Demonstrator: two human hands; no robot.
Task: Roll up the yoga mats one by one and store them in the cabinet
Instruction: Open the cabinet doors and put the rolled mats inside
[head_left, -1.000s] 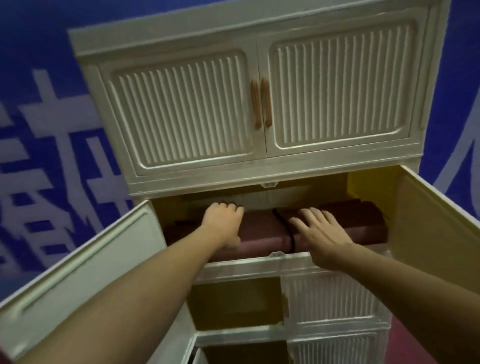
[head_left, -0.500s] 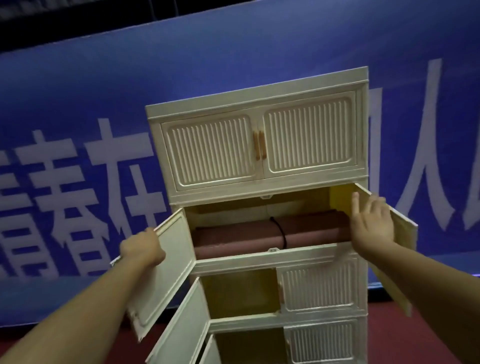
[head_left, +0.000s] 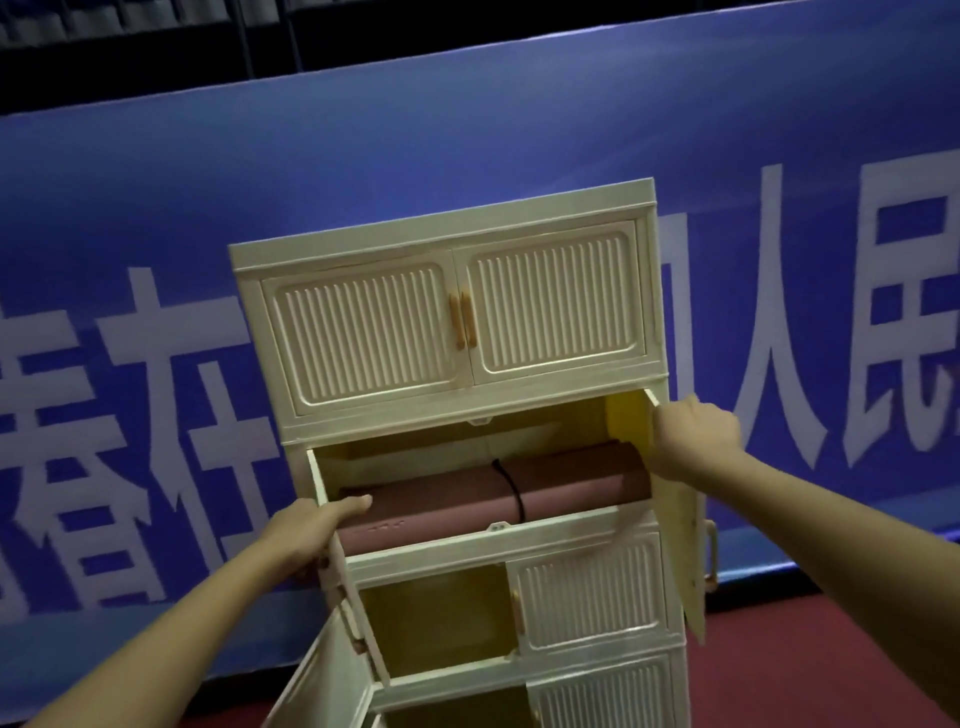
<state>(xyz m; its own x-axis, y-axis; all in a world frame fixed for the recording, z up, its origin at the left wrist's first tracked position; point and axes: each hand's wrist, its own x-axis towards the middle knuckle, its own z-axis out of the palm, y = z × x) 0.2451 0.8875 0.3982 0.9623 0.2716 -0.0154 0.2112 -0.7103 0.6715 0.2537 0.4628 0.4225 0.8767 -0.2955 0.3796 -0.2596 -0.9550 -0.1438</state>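
Note:
A rolled mauve yoga mat (head_left: 571, 488) with a black strap (head_left: 511, 491) around its middle lies across the second tier of the cream cabinet (head_left: 441, 249). Both doors of that tier stand partly open. My left hand (head_left: 311, 527) grips the edge of the left door (head_left: 353, 608), thumb resting near the mat's left end. My right hand (head_left: 696, 436) is closed on the top edge of the right door (head_left: 675, 525), whose yellow inner face is turned toward me.
The top tier's two ribbed doors (head_left: 457, 322) are shut. On the lower tiers the left doors (head_left: 322, 686) hang open over yellow interiors and the right doors (head_left: 587, 592) are shut. A blue banner (head_left: 156, 234) with white characters stands behind, above a dark red floor (head_left: 831, 665).
Both hands left the mat and took hold of the second tier's doors. The doors have swung inward from wide open. The view has pulled back from the cabinet.

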